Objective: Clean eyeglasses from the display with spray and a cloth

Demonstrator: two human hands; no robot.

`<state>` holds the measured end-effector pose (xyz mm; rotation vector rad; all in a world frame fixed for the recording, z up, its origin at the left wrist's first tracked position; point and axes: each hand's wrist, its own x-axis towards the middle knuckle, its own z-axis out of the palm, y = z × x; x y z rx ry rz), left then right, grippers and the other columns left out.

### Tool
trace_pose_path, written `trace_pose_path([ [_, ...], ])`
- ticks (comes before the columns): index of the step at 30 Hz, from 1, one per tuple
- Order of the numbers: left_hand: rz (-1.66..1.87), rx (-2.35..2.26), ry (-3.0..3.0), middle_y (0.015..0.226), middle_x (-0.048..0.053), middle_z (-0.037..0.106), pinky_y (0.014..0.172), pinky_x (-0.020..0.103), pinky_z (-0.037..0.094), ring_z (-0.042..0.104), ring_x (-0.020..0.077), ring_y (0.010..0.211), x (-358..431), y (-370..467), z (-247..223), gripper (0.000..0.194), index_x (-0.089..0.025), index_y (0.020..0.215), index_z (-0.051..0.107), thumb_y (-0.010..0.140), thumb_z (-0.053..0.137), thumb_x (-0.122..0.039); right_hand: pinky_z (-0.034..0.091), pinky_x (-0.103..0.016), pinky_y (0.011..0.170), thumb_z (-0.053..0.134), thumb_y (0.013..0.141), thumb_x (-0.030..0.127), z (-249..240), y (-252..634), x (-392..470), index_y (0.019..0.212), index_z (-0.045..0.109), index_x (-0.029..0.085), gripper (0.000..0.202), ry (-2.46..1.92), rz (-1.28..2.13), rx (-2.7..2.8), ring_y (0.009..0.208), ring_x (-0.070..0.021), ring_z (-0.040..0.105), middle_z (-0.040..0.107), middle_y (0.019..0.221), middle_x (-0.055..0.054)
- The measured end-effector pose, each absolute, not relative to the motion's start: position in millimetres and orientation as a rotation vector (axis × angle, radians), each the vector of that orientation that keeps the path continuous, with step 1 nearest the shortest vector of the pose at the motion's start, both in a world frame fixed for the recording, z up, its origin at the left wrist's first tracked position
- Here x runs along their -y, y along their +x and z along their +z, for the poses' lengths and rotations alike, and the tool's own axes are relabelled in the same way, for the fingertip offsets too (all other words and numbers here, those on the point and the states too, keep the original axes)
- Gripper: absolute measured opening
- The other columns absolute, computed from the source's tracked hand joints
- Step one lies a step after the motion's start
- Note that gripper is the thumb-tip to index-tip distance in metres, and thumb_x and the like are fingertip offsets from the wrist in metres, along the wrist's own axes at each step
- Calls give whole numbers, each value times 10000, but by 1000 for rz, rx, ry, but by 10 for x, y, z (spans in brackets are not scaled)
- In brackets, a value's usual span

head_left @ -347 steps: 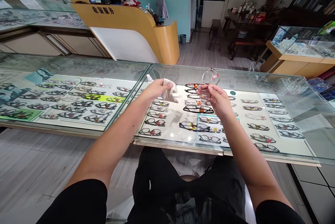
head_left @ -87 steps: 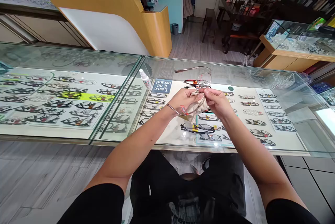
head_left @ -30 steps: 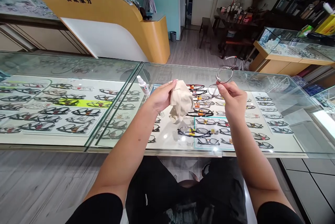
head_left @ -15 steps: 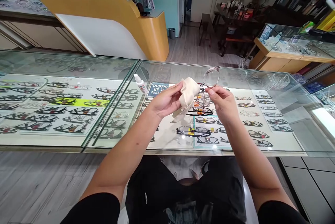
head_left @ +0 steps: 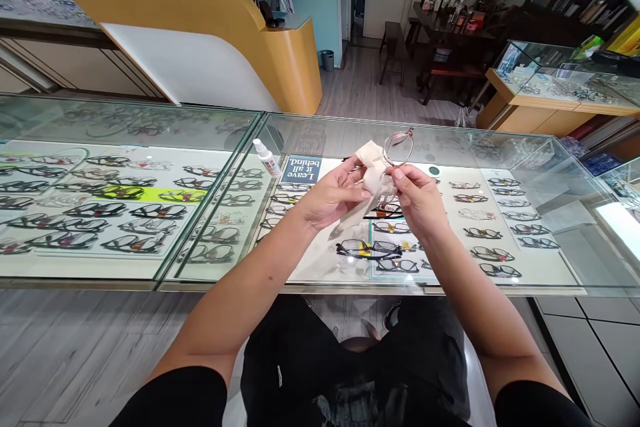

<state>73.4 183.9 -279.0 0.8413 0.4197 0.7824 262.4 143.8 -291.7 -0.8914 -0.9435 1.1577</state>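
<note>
My left hand (head_left: 330, 199) holds a cream cloth (head_left: 373, 164) between thumb and fingers, a loose end hanging down. The cloth touches the lower part of a pair of thin-framed glasses (head_left: 399, 148). Those glasses are pinched in my right hand (head_left: 419, 197), one round lens standing above the fingertips; the other lens is partly hidden by the cloth. Both hands are above the glass counter. A white spray bottle (head_left: 267, 157) stands on the glass to the left, beside a blue card (head_left: 301, 170) with white lettering.
The glass display counter (head_left: 210, 286) runs across the view, with rows of spectacles inside. Dark-framed glasses (head_left: 369, 249) lie in front of my hands. Beyond stand a yellow-orange desk (head_left: 293, 67), a grey bin (head_left: 327, 60), wooden stools (head_left: 393, 37) and another display case (head_left: 555, 104).
My left hand has moved right with the cloth, which now meets the glasses. The glasses have shifted slightly left, and more of the blue card shows.
</note>
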Motion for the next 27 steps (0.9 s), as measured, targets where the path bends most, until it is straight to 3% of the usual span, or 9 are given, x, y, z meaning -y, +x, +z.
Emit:
trace_pose_path([
  [5,804,-510,835,981,24,772,824,266,562,723,137,828,-1793,832,-2865,618,-179,1250,695,697,956,-91,556,-354,861,989,672,551,-2954,2598,-1448,786,799,277,352,-886,1174,919,900,-192,670,784,949,-7],
  [10,724,-620,961,708,-29,646,597,220,418,546,72,595,-1815,832,-2960,486,-133,1029,762,712,1005,-409,547,-338,819,975,695,563,-2964,2590,-1444,812,794,273,360,-895,1189,904,834,-171,648,773,917,4],
  [12,718,-641,1029,669,-32,609,567,224,365,486,60,563,-1809,819,-2954,475,-123,947,766,743,971,-500,537,-328,790,974,690,565,-2958,2593,-1447,821,792,268,372,-903,1199,885,798,-162,630,760,879,8],
  [14,734,-639,1059,712,-14,640,589,229,378,515,70,598,-1794,804,-2915,482,-124,954,770,772,940,-537,522,-315,754,979,670,571,-2947,2598,-1455,827,794,262,393,-913,1203,850,765,-153,607,750,858,12],
  [16,746,-632,1050,785,7,681,620,234,410,569,88,653,-1784,786,-2859,468,-131,1033,778,797,923,-508,499,-301,707,986,647,580,-2934,2607,-1463,827,797,259,414,-919,1205,814,728,-142,574,739,840,18],
  [19,766,-639,991,847,12,703,622,236,424,600,99,681,-1792,755,-2793,438,-144,1157,766,766,905,-284,466,-281,659,999,630,579,-2923,2623,-1470,824,804,256,424,-905,1219,787,689,-124,531,703,792,31],
  [22,799,-601,931,891,12,717,599,233,414,608,104,691,-1828,722,-2785,592,-164,1236,746,651,786,-79,468,-276,660,993,654,578,-2932,2639,-1470,824,798,255,414,-894,1226,799,689,-119,532,687,786,33],
  [27,728,-503,995,954,15,752,607,231,426,657,123,719,-1879,667,-2817,903,-243,1450,625,594,732,22,478,-284,651,971,670,607,-2936,2658,-1468,836,768,258,436,-928,1203,833,696,-128,555,693,808,27],
])
